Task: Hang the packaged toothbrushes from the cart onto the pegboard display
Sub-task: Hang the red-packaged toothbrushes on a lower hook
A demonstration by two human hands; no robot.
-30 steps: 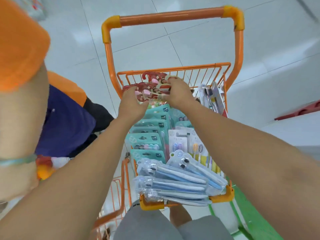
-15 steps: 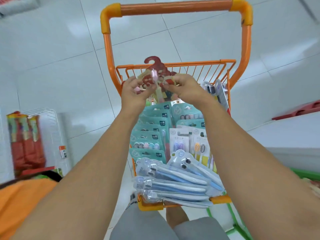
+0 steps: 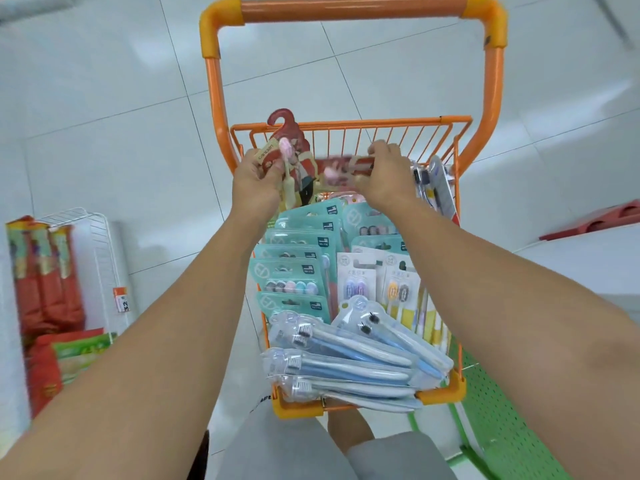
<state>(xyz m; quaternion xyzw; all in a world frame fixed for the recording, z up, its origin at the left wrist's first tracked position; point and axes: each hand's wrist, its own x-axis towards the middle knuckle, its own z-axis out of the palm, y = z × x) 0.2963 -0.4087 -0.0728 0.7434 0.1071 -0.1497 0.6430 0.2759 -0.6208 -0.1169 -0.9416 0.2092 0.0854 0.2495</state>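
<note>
Over the orange cart's (image 3: 349,124) far end, our left hand (image 3: 256,183) pinches one red toothbrush pack (image 3: 294,150) upright; our right hand (image 3: 384,178) grips a second, blurred pack (image 3: 341,168).

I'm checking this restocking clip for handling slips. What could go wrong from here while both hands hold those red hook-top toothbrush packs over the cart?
1. The left hand pinches one red pack by its lower part; that thin grip could slip, dropping it into the cart.
2. The right hand holds a blurred second red pack beside the first; their hooks might snag.
3. The clear packs overhang the cart's near edge and may slide off if bumped.
</note>
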